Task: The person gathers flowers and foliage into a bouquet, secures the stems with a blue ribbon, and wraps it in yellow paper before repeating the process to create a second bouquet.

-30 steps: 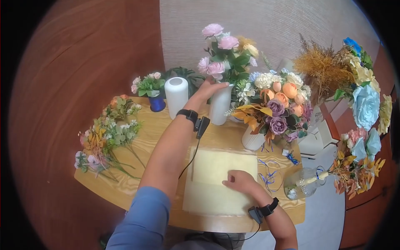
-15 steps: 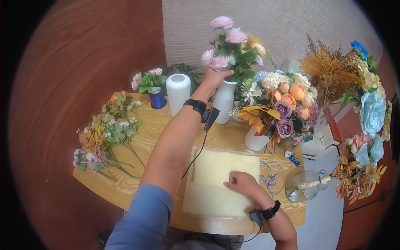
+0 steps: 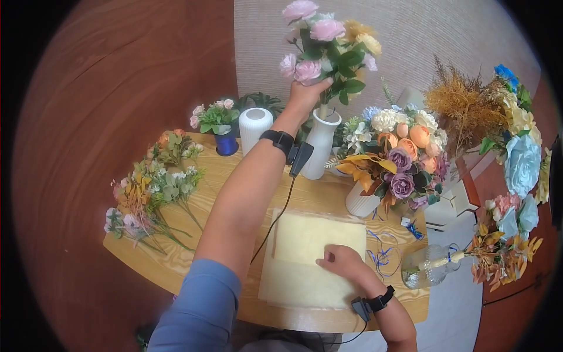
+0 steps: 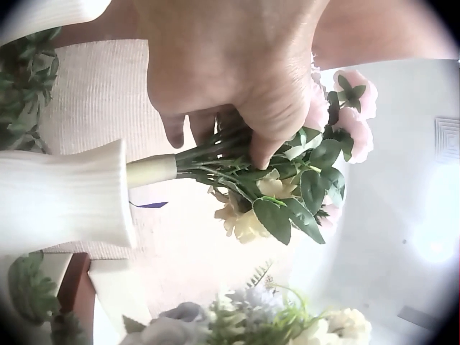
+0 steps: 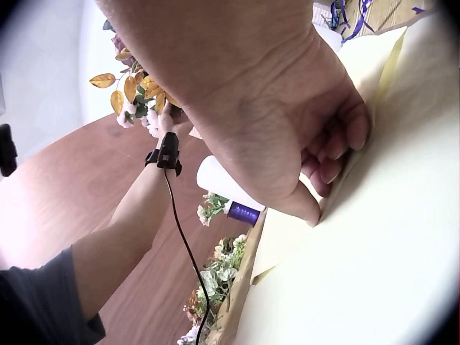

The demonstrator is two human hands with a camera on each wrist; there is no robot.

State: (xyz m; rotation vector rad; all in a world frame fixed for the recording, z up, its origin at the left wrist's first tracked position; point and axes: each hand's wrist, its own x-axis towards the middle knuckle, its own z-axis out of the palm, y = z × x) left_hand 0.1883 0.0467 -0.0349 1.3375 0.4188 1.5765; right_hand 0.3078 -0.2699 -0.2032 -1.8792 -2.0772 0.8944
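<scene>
My left hand [image 3: 306,98] grips the green stems of a bouquet of pink and cream artificial flowers [image 3: 327,29] above a white vase [image 3: 315,149]. In the left wrist view, the pale wrapped stem end [image 4: 152,171] still reaches into the vase's mouth, with a short blue ribbon end [image 4: 149,205] beside it. Low at the front, my right hand [image 3: 345,262] rests on pale yellow wrapping paper [image 3: 305,287]. Its fingers are loosely curled and the thumb tip touches the sheet, beside a paper edge in the right wrist view.
Left on the wooden table [image 3: 234,188] lie loose flower sprays [image 3: 158,188]. A second white vase [image 3: 255,126] and a blue ribbon spool [image 3: 226,144] stand behind. To the right are a mixed bouquet [image 3: 404,152], curled blue ribbon [image 3: 382,255] and a glass vase [image 3: 422,270] lying sideways.
My left hand has moved up with the pink bouquet, drawing its stems partly out of the white vase. My right hand has stayed on the paper.
</scene>
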